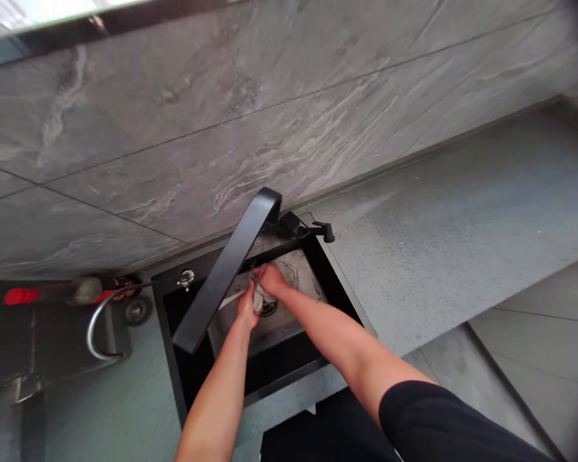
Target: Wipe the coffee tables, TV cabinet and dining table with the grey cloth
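Head view: left hand [246, 310] and right hand [271, 280] curl closed around 1 pale cloth [259, 299] inside the black sink [328, 277].

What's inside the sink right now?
The left hand and right hand hold a pale cloth by the drain. They and the faucet hide part of the sink floor.

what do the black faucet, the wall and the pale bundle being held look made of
Black faucet: likely coated metal, satin finish, from its soft sheen; plastic possible.
Wall: stone or stone-look tile, from its grey marbling and straight seams.
Pale bundle: perhaps soft, dull cloth, as it looks bunched; too small to be sure.
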The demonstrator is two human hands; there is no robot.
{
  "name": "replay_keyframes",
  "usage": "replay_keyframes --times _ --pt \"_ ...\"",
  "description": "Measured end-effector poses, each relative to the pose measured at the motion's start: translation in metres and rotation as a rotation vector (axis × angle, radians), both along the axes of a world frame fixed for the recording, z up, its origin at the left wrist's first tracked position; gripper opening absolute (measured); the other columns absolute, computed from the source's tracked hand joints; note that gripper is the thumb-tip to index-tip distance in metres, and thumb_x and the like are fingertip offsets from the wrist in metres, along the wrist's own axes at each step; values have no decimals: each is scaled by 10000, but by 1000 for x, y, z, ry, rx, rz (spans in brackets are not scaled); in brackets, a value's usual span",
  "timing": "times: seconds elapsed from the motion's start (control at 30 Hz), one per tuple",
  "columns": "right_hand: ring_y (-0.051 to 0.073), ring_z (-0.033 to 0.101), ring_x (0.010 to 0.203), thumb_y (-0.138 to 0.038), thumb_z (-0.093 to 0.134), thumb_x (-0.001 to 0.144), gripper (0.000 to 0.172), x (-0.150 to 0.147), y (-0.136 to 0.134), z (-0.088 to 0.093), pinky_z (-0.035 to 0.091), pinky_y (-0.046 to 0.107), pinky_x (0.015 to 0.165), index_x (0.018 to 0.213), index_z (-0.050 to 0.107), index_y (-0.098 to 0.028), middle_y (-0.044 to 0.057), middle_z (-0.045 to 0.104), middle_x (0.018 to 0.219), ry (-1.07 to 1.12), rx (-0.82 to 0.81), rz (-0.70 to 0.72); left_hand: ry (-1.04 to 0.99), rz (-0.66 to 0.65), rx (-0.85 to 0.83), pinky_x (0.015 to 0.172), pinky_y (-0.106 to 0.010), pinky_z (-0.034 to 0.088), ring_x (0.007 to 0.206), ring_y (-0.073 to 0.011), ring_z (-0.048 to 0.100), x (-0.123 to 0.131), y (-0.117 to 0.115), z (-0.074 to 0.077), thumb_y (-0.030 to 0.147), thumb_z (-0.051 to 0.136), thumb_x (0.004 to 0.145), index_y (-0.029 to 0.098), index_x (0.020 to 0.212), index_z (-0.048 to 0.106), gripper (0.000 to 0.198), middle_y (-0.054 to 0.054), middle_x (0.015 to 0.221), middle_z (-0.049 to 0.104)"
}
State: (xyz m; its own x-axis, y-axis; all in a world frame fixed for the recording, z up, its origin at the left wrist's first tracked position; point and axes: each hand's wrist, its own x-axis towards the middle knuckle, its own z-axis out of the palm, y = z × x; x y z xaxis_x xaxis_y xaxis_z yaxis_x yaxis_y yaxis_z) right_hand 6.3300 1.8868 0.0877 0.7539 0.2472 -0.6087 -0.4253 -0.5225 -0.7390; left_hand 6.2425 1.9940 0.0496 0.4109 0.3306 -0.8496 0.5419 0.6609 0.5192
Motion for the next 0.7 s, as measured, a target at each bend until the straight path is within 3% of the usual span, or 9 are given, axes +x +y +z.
replay_keyframes --times 0.13,0.23,0.33,0.43,0.5,0.6,0.7 --pt "170 670 781 -283 695 918 193 30 -35 7 504 258 711 1084 742 -194 35 754 888 67 153 -19 -6 21 64 431 -195 226 503 -94 513 -30 33 24 223 898 806 178 937 694 247 10 733 684" --pt "138 600 585 -277 748 824 466 24 -58 19 480 241 575 1284 708 -216 -28 688 755 251 397 -58 -48 24 35 433 -161 211 564 -64 521 -41 66 43 2 865 665 179 1003 713 410 -4 878 724" --pt "132 606 561 -254 759 764 718 10 -64 31 492 237 566 1467 614 -242 -44 676 754 426 652 -160 -47 2 -46 445 -158 288 570 -84 533 -47 81 54 -92 757 599 174 1066 732 538 -25 877 724" --pt "168 706 734 -196 688 761 840 -6 -49 38 580 283 715 1581 529 -273 -4 754 917 405 662 -117 -22 -9 -113 494 -195 423 616 -145 625 -52 78 56 -127 640 554 186 1099 739 636 -66 930 762" --pt "211 746 1022 -135 656 724 865 -17 -32 41 599 342 922 1569 555 -293 39 780 1196 280 601 -20 -14 3 -142 539 -236 501 702 -207 702 -55 72 53 -117 605 554 187 1099 742 638 -109 994 784" --pt "251 619 1387 -77 652 671 827 -33 -12 50 460 412 1205 1471 658 -284 49 674 1503 64 578 192 -37 75 -149 651 -337 610 828 -277 755 -53 62 45 -33 634 659 191 1047 743 461 -123 994 787" --pt "263 542 1483 -74 672 666 794 -47 -7 62 354 437 1290 1437 694 -259 50 635 1557 -24 673 403 -112 174 -133 786 -389 652 950 -294 765 -43 54 37 127 649 836 194 975 739 179 -114 964 780"
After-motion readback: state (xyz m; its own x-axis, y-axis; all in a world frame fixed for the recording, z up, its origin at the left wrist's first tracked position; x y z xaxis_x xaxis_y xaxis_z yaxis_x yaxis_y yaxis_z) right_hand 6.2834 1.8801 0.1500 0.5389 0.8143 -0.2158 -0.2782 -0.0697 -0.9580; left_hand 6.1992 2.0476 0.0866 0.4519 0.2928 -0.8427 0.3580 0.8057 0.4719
